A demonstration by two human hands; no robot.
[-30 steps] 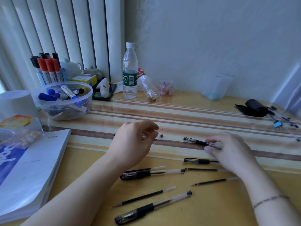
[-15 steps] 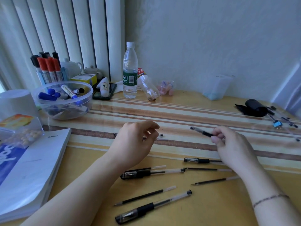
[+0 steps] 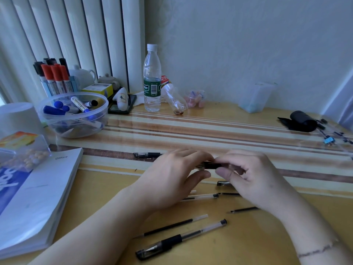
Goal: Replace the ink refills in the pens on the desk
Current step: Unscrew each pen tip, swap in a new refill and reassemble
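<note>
Head view shows both hands meeting above the striped wooden surface (image 3: 210, 131), sharing one black-gripped clear plastic pen (image 3: 211, 165). The left hand (image 3: 172, 175) pinches its tip end with fingertips and thumb, while the right hand (image 3: 248, 175) curls round the barrel end; holding each end separately suggests a twist to unscrew the front section, though no thread is visible.

Landmark: the held pen. Nearer the person than it lie a thin black ink refill with a clear tail (image 3: 172, 225) and an assembled black-gripped pen (image 3: 181, 239), side by side and within easy reach, probably laid out as stock. Just below the right hand, a second thin dark refill (image 3: 244, 209) pokes out. Beyond the held pen and to its left, another black pen (image 3: 147, 155) rests alone, perhaps set aside. Far left sits a clear plastic bowl of markers (image 3: 73, 115).
</note>
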